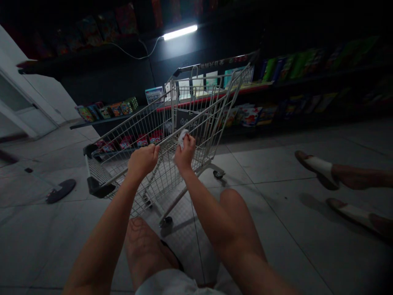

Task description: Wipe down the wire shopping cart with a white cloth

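From my feed, the left hand (pixel 143 163) is clenched around the top rail (pixel 167 140) of a wire shopping cart (pixel 196 96) at centre frame. The right hand (pixel 184 153) has its fingers grasping a crumpled white tissue (pixel 183 138) at that rail.

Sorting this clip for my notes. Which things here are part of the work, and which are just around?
In use: left hand gripping the shopping cart; right hand pinching a white tissue.
Just around: shelved packages; strip light; another person's sandals.
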A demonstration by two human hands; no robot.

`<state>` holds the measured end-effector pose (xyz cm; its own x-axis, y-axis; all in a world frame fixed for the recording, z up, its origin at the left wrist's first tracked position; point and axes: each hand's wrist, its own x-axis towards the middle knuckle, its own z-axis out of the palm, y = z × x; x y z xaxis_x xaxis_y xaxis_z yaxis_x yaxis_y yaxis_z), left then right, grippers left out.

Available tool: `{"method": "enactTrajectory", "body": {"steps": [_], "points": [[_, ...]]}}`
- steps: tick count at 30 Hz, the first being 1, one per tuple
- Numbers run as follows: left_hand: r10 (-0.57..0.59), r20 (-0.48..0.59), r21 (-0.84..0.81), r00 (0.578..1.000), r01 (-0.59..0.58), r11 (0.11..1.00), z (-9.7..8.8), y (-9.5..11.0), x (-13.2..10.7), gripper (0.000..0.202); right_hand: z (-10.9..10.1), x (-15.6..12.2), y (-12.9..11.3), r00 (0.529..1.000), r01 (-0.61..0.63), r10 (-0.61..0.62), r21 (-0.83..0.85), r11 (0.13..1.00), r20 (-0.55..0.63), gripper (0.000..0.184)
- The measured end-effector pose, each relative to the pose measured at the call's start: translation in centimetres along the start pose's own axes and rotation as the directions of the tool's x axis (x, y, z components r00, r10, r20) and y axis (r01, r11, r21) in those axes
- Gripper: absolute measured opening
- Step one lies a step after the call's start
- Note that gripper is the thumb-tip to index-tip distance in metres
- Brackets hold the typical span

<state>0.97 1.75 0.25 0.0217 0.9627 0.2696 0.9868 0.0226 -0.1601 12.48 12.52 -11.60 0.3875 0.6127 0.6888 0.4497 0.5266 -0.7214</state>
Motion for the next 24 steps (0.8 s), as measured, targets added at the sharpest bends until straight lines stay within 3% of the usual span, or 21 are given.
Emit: {"method": "enactTrajectory", "body": {"steps": [5,7,10,12,14,15,17,20,22,24], "points": [[0.023,-0.004,-0.003,1.0,-0.023,1.0,0.0,0.1,0.0,0.052,0.7,-10.0,-5.2,0.982,0.108,-0.111,0.029,0.994,0.153,0.066],[0.012,0.004,-0.006,1.0,-0.012,1.0,-0.1,0.0,-0.1,0.051,0.8,-13.4,-5.6,0.93,0.217,-0.218,0.036,0.975,0.295,0.065],[-0.003,0.006,-0.008,1.0,0.003,1.0,-0.2,0.0,-0.5,0.051,0.4,-16.3,-3.3,0.739,0.466,-0.452,0.106,0.879,0.5,0.051],[-0.001,0.002,-0.011,1.0,0.001,1.0,-0.3,-0.1,-0.8,0.051,-0.2,-16.0,-0.3,0.614,0.567,-0.539,0.152,0.809,0.577,0.042],[0.005,0.0,-0.014,1.0,-0.005,1.0,-0.3,-0.1,-1.0,0.051,-1.2,-14.0,3.0,0.555,0.6,-0.556,0.164,0.783,0.619,0.035],[0.008,0.0,-0.016,1.0,-0.008,1.0,-0.3,-0.1,-1.0,0.051,-1.7,-12.5,4.5,0.55,0.602,-0.548,0.155,0.783,0.63,0.032],[0.006,0.0,-0.016,1.0,-0.006,1.0,-0.3,-0.2,-1.0,0.052,-3.0,-9.0,7.4,0.572,0.594,-0.512,0.107,0.797,0.64,0.028],[0.001,0.003,-0.016,1.0,-0.001,1.0,-0.1,-0.1,-0.9,0.053,-4.6,-4.3,10.5,0.666,0.55,-0.437,-0.003,0.835,0.605,0.026],[0.002,0.002,-0.024,1.0,-0.002,1.0,-0.1,0.0,-0.7,0.053,-4.9,-2.5,11.7,0.783,0.459,-0.362,-0.077,0.885,0.505,0.028],[0.001,0.002,-0.034,1.0,0.0,0.999,-0.1,0.3,-0.6,0.053,-4.2,-2.2,11.9,0.925,0.266,-0.209,-0.149,0.952,0.319,0.036]]}}
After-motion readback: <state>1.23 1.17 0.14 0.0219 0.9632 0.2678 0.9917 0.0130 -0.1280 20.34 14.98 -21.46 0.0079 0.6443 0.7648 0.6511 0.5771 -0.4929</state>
